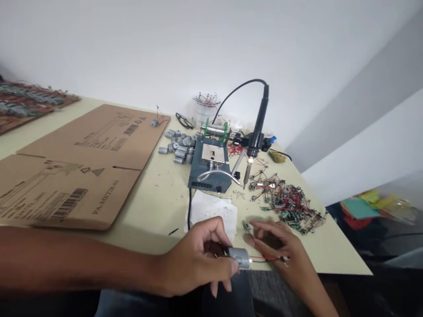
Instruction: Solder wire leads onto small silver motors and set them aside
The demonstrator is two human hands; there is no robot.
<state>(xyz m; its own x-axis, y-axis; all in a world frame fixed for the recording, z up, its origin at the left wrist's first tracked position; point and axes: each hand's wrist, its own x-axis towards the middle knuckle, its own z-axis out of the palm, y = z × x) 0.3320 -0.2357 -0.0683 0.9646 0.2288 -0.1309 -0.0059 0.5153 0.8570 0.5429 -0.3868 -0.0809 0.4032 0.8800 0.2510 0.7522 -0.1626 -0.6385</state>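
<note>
My left hand (194, 259) is shut around a small silver DC motor (239, 258), with the fingers curled over its near end. Red and black wires (264, 258) run from the motor to the right, beneath my right hand (279, 244). That hand hovers with its fingers apart, and a small circuit board (246, 226) lies just beyond the thumb and forefinger. I cannot see it gripping anything. A sheet of white paper (211, 213) lies just past both hands, partly hidden by my left hand.
Ahead stand a soldering station (208, 169) and a held soldering iron (254, 141). A pile of wired boards (284, 202) lies to the right, with several grey motors (176, 147) behind. Flattened cardboard (72, 176) covers the left. The table's edge (343, 259) drops off at right.
</note>
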